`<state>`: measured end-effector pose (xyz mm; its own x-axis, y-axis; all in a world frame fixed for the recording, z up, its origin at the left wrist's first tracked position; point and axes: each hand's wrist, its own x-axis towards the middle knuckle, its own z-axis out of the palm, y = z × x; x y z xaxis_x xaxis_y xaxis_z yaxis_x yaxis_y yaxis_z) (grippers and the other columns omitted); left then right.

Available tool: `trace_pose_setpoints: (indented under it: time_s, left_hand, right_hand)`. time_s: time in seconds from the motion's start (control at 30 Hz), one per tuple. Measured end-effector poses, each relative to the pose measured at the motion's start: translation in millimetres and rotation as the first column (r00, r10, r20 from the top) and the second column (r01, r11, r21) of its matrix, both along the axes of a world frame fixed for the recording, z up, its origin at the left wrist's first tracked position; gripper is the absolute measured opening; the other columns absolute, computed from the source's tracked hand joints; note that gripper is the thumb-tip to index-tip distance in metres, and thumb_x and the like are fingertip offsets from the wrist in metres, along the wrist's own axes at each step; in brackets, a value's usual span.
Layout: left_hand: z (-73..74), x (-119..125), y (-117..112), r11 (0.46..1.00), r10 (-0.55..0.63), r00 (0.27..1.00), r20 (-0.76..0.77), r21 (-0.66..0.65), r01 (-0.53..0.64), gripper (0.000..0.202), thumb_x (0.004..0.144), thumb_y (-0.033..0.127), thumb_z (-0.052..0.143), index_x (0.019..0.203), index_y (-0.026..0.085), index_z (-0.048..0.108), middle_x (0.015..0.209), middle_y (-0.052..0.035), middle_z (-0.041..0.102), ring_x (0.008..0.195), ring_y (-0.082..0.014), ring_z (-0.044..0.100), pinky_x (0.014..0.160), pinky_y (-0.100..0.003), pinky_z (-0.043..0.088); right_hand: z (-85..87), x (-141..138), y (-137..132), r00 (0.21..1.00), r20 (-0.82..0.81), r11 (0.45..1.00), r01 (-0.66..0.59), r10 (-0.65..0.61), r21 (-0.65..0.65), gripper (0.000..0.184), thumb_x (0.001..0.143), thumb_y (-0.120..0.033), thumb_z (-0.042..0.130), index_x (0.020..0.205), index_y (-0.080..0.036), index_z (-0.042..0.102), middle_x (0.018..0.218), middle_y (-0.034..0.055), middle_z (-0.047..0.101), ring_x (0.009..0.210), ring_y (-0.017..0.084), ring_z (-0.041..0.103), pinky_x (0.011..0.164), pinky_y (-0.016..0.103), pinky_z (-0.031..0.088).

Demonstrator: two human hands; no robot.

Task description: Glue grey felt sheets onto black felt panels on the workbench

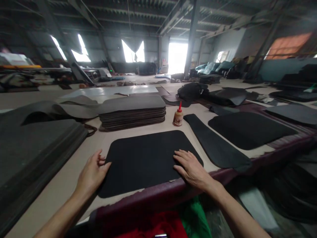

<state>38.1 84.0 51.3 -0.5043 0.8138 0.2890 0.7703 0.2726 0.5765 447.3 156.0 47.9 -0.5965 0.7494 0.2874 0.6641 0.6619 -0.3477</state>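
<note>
A black sheet (pixel 142 158) with rounded corners lies flat at the table's near edge, in front of me. My left hand (pixel 92 170) is at its left edge, thumb tip over the border and the other fingers loosely bent beside it, with a gap between. On the sheet's right part rests my right hand (pixel 189 167), palm down with fingers stretched out. Beyond the sheet stands a small bottle (pixel 178 117) with a red pointed cap and yellowish contents. To the right lies a long black strip (pixel 215 142), wider at its near end.
Behind the sheet is a stack of grey-brown rounded sheets (pixel 132 112). A thick dark pile (pixel 37 158) occupies the left side. Another black sheet (pixel 250 129) lies on the right. Dark red material (pixel 158 195) hangs over the near edge of the table (pixel 84 145).
</note>
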Motion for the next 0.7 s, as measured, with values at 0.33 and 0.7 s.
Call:
trace_pose_setpoints:
  time_s: [0.33, 0.7]
  left_hand:
    - [17.6, 130.2, -35.6, 0.737, -0.654, 0.688, -0.315, -0.061, 0.673, 0.04, 0.094, 0.03, 0.058, 0.134, 0.027, 0.056, 0.149, -0.0074, 0.049, 0.145, -0.029, 0.035, 0.116, -0.051, 0.042]
    - [-1.1, 148.7, -22.7, 0.733, -0.662, 0.631, -0.405, -0.172, 0.658, 0.048, 0.09, 0.038, 0.065, 0.136, 0.029, 0.057, 0.145, -0.0061, 0.056, 0.135, -0.0298, 0.053, 0.106, -0.05, 0.053]
  right_hand:
    - [32.7, -6.5, 36.2, 0.94, -0.34, 0.994, -0.061, 0.027, -0.09, 0.038, 0.095, -0.038, 0.058, 0.128, -0.022, 0.065, 0.14, 0.0097, 0.059, 0.134, 0.026, 0.051, 0.116, 0.047, 0.04]
    - [38.9, -15.4, 208.6, 0.668, -0.46, 0.806, 0.415, -0.585, -0.423, 0.081, 0.075, -0.036, 0.076, 0.142, -0.006, 0.043, 0.141, 0.0257, 0.052, 0.128, 0.036, 0.054, 0.107, 0.046, 0.045]
